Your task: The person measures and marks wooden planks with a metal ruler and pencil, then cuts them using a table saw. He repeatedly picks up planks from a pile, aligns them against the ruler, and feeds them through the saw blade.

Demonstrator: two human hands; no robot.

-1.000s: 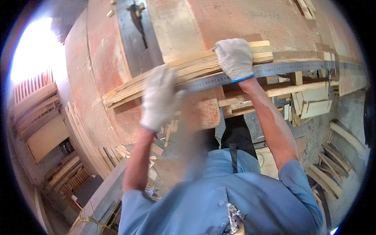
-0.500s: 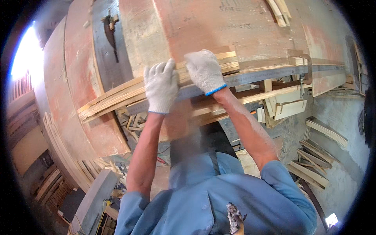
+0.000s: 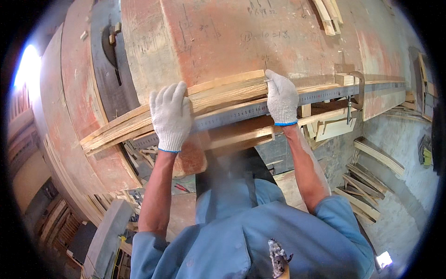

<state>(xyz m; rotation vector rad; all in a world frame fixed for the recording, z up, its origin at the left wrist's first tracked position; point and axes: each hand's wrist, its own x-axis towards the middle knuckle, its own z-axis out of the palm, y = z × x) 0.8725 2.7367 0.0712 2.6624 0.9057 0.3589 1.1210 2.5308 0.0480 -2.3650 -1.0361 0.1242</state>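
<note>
A stack of pale wooden strips (image 3: 227, 95) lies aslant along the near side of the worn reddish bench top (image 3: 223, 56). My left hand (image 3: 171, 114), in a white knit glove with a blue cuff, grips the stack left of its middle, fingers reaching over to the far side. At the stack's right end is my gloved right hand (image 3: 282, 100), its fingers together and curled against the strip ends; the fingertips are partly hidden. A long steel ruler (image 3: 241, 111) runs along the bench's near edge, beneath both hands.
A C-clamp (image 3: 358, 88) with a wooden block (image 3: 344, 79) grips the bench edge at right. Far left, a dark saw blade (image 3: 109, 49) stands in a metal plate (image 3: 111, 74). More strips (image 3: 325, 16) lie at the far side. Offcuts (image 3: 360, 204) are stacked lower right.
My right hand has moved right along the stack to its end. My left hand has shifted slightly left. The whole view has shifted a little, with the strips lying much as before.
</note>
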